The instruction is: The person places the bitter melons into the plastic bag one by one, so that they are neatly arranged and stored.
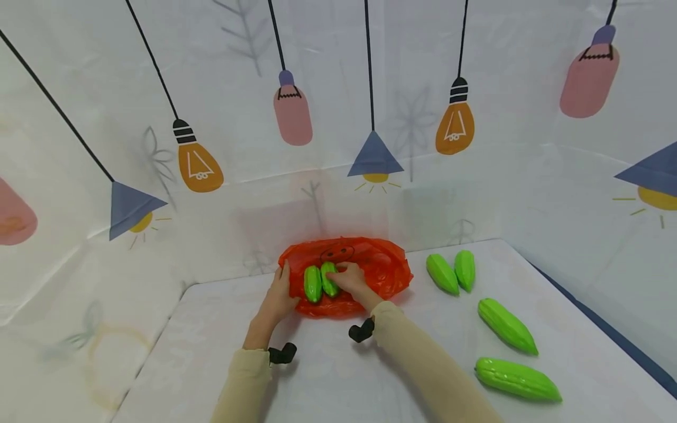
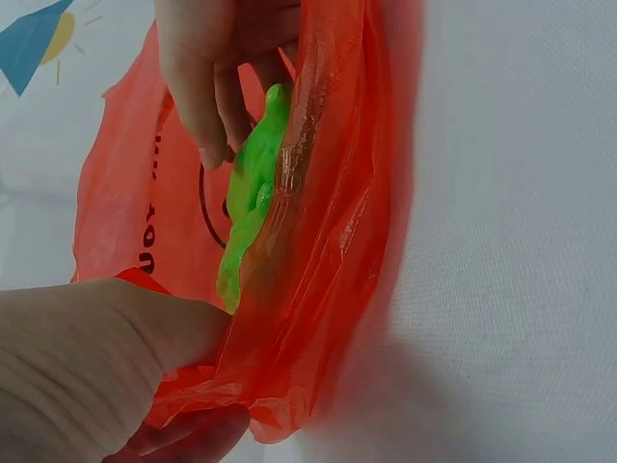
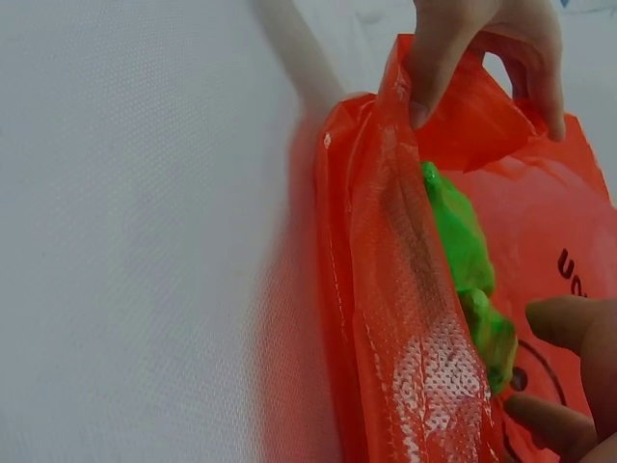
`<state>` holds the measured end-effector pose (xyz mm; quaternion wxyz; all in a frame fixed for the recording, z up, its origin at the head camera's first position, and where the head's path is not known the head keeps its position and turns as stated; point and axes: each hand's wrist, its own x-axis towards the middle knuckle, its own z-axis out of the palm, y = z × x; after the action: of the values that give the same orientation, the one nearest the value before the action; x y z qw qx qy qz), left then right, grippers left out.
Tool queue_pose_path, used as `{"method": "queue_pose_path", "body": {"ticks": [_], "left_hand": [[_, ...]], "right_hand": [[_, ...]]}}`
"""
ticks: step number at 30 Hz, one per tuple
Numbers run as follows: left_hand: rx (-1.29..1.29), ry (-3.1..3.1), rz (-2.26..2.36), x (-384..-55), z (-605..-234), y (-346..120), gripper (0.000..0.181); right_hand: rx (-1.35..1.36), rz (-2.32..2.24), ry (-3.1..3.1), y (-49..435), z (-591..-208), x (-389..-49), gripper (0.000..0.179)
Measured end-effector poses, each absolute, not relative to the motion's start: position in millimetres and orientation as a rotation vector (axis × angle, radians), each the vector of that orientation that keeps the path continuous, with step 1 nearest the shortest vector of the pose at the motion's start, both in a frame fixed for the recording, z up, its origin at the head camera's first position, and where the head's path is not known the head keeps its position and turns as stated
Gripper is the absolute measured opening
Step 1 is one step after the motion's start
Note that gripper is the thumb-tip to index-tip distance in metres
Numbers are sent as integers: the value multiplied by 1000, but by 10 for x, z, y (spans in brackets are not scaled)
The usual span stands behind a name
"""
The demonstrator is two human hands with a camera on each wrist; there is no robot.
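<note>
A red plastic bag (image 1: 392, 264) lies with its mouth open at the back of the table. Inside it, side by side, are two glossy green ridged vegetables, shaped like short cucumbers: a left one (image 1: 312, 284) and a right one (image 1: 329, 279). My left hand (image 1: 280, 296) grips the bag's left edge, thumb and fingers on either side of the plastic. Over the right vegetable is my right hand (image 1: 350, 278). In the right wrist view its fingertips (image 3: 554, 318) stand spread beside the green vegetable (image 3: 458, 231); any contact is hard to tell.
To the right of the bag lie more green vegetables: a pair at the back (image 1: 443, 274), one nearer (image 1: 508, 326) and one closest to me (image 1: 517, 379). A white wall covering (image 1: 328, 205) printed with lamps rises behind the white table (image 1: 328, 376).
</note>
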<state>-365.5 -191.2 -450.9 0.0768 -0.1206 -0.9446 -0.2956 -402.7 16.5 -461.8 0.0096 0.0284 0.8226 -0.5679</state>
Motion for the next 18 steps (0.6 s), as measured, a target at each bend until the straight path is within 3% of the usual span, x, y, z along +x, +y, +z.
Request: {"method": "queue_pose_path", "body": {"ticks": [18], "left_hand": [[-339,-2860,-873,-3609,-4493,-1928,97]], "right_hand": [[-155,-1479,2744,417,-4229,-3722,53]]}}
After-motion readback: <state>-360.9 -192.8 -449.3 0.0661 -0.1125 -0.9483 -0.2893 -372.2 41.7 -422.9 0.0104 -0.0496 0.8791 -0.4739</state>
